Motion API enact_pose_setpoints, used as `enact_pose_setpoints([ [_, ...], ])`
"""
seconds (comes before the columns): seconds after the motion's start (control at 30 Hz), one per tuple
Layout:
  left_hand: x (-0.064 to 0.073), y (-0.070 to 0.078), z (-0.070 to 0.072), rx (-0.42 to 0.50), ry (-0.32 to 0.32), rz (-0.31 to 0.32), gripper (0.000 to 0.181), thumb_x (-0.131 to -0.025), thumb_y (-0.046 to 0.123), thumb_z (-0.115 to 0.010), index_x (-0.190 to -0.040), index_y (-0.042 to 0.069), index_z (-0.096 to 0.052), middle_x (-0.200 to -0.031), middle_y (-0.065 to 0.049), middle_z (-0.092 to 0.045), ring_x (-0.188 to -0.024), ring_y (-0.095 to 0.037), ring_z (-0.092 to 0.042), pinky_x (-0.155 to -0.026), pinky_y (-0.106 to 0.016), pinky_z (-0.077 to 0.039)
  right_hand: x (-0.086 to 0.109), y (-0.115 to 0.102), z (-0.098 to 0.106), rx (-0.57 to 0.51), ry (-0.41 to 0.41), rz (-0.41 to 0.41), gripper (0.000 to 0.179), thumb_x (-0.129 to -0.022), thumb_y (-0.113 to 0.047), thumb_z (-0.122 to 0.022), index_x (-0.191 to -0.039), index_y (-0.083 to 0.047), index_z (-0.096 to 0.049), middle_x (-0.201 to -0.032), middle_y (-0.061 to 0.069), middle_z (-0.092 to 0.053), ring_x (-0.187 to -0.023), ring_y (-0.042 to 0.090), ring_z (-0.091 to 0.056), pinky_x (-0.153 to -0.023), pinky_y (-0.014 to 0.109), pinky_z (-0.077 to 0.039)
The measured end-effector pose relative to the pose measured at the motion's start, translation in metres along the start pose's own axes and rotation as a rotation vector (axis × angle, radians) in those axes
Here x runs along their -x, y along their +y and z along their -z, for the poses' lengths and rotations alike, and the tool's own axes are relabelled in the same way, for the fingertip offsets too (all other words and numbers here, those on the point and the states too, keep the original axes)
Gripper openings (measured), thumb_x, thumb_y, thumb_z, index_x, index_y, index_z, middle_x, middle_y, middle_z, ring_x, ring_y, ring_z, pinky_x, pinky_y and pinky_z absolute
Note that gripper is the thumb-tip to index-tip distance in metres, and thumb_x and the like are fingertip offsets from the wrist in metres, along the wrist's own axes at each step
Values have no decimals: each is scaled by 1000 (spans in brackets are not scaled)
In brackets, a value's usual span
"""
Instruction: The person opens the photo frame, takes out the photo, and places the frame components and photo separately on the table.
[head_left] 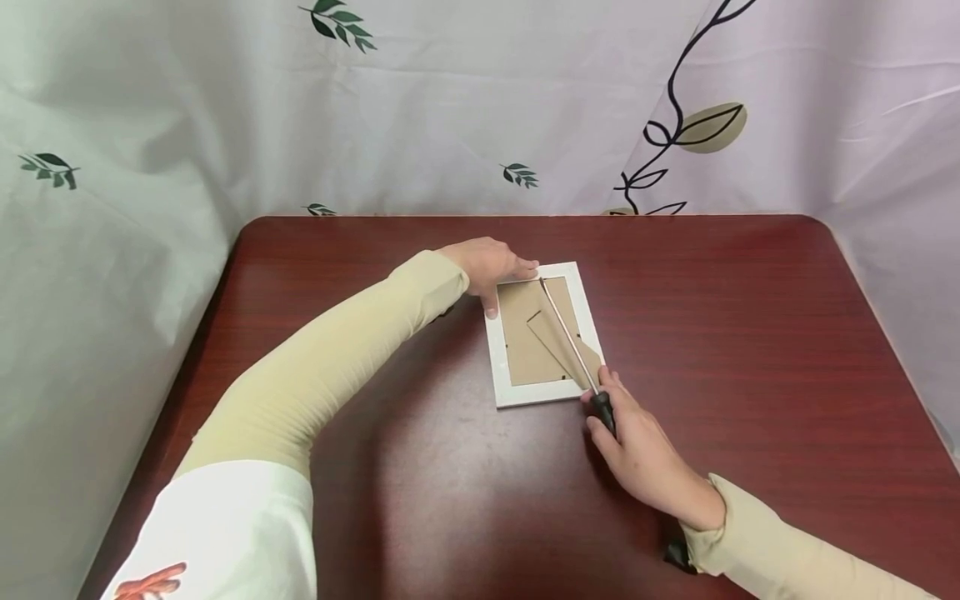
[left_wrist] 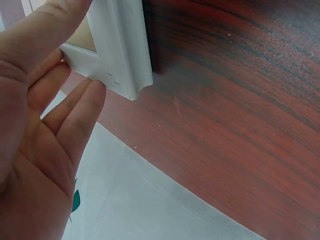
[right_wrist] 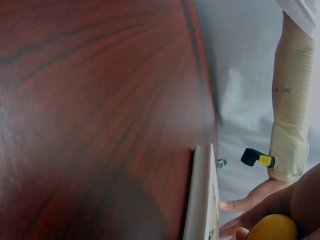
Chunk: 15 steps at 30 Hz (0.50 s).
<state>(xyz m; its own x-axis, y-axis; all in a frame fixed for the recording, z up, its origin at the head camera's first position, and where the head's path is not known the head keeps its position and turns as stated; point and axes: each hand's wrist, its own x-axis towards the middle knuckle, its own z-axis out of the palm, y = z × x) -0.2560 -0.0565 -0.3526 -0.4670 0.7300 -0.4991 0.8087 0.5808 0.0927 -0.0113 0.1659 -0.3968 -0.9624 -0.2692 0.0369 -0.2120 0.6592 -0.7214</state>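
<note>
A white picture frame [head_left: 502, 367] lies back side up on the table, showing its brown backing board [head_left: 521, 362] and a stand leg [head_left: 555, 346]. My left hand [head_left: 489, 265] grips its far left corner, thumb over the left side and fingers along the far edge; the left wrist view shows these fingers [left_wrist: 82, 112] against the white rim. My right hand [head_left: 641, 450] holds a screwdriver [head_left: 567, 332] by its black handle, whose yellow end [right_wrist: 272, 229] shows in the right wrist view. The screwdriver's tip is at the backing board's far edge.
The dark red wooden table [head_left: 750, 350] has rounded far corners. Behind it hangs a white curtain [head_left: 450, 108] with a leaf print. A small black wrist device [head_left: 678, 556] sits under the right sleeve.
</note>
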Motion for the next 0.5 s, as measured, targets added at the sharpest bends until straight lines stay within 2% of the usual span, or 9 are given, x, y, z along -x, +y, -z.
enact_pose_setpoints([
  [0.27,3,1,-2,1,-3,39,97,-79,32,-87,-158,17,-34,-163,1,-29,-142,-27,-41,-117,-43,-29,-7,3,4,20,-6,4,30,-95,5,-59,-125,9,-59,-149,38,-35,-140,52,-33,-110,64,-30],
  [0.5,7,3,-4,-15,27,40,97,-77,33,-88,-157,13,-37,-162,-4,-33,-138,-29,-46,-114,-42,-36,-12,6,6,42,-33,-29,31,-96,3,-57,-126,11,-59,-151,37,-33,-141,52,-30,-111,64,-28],
])
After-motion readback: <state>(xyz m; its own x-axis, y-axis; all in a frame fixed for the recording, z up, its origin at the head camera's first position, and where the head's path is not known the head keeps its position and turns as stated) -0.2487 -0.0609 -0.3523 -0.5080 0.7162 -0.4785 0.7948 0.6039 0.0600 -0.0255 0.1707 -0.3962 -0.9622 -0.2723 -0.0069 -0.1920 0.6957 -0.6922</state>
